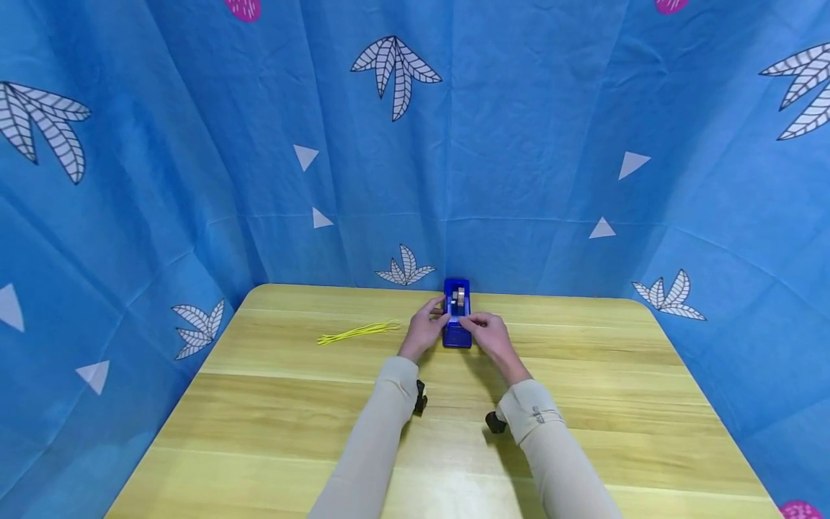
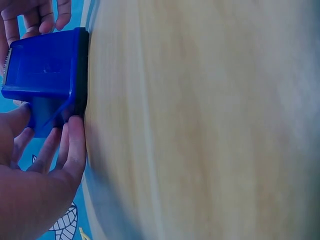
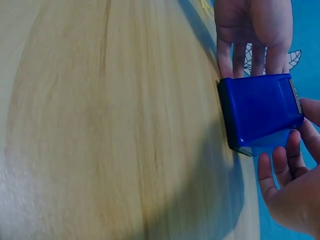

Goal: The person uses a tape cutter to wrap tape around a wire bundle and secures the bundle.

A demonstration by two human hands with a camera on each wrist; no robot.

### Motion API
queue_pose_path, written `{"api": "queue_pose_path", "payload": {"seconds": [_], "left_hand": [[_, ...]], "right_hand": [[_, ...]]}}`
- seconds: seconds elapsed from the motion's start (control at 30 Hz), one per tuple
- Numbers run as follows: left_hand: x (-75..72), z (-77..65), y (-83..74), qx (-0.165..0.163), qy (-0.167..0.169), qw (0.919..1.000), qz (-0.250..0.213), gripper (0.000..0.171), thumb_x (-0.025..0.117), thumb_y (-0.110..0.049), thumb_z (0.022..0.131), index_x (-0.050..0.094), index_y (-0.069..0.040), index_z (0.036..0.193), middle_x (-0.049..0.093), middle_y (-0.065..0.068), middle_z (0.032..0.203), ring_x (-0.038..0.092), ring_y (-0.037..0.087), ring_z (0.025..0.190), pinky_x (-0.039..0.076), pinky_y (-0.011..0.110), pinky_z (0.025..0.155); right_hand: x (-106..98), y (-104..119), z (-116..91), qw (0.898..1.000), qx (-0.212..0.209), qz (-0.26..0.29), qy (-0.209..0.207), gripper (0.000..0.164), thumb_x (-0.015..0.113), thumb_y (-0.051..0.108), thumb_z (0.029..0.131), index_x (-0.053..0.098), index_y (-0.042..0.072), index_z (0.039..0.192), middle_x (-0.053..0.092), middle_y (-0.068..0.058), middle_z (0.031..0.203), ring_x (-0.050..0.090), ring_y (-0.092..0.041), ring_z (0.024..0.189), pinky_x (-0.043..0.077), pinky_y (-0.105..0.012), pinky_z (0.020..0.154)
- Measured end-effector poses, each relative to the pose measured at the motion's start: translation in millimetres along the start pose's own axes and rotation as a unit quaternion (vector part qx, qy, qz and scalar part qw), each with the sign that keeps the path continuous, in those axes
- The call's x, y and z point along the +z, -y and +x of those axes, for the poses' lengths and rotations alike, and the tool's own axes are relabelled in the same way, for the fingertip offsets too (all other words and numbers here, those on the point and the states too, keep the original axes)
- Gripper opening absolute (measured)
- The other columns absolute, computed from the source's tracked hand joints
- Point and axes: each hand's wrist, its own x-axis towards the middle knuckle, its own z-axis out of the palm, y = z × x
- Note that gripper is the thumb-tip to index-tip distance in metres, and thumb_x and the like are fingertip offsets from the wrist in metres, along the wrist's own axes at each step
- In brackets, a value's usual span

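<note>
A blue tape dispenser with a toothed metal blade stands near the table's far edge. Its hollow shows small pale and silvery parts inside. My left hand is at its left side, with fairly straight fingers resting against the wall and the thumb just under the upper edge. From the right, my right hand reaches to the blade end. Its thumb and forefinger pinch there by the blade, while the other fingers curl loosely beside the wall. I cannot tell whether any tape is between the fingertips.
A bundle of thin yellow cord lies on the wooden table, left of the dispenser. A blue patterned curtain hangs right behind the table and along both sides.
</note>
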Motion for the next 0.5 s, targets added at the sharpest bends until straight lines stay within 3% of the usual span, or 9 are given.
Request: {"api": "queue_pose_path", "payload": {"seconds": [0.33, 0.5], "left_hand": [[2.3, -1.7, -2.6, 0.001, -0.01, 0.9993, 0.037, 0.05, 0.059, -0.021, 0.107, 0.048, -0.026, 0.155, 0.064, 0.016, 0.139, 0.064, 0.033, 0.125, 0.055, 0.044, 0.106], [2.6, -1.1, -3.8, 0.004, -0.014, 0.999, 0.041, 0.05, 0.059, -0.02, 0.107, 0.048, -0.025, 0.155, 0.064, 0.017, 0.139, 0.065, 0.033, 0.125, 0.054, 0.045, 0.106]], "right_hand": [[2.5, 1.0, 0.6, 1.0, 0.002, 0.016, -0.013, 0.025, 0.072, 0.018, 0.097, 0.076, -0.004, 0.108, 0.076, -0.018, 0.105, 0.064, -0.024, 0.095, 0.048, -0.025, 0.081], [1.8, 1.1, 2.1, 1.0, 0.003, 0.017, -0.012, 0.025, 0.072, 0.018, 0.097, 0.077, -0.004, 0.107, 0.076, -0.017, 0.104, 0.065, -0.022, 0.094, 0.05, -0.025, 0.079]]}}
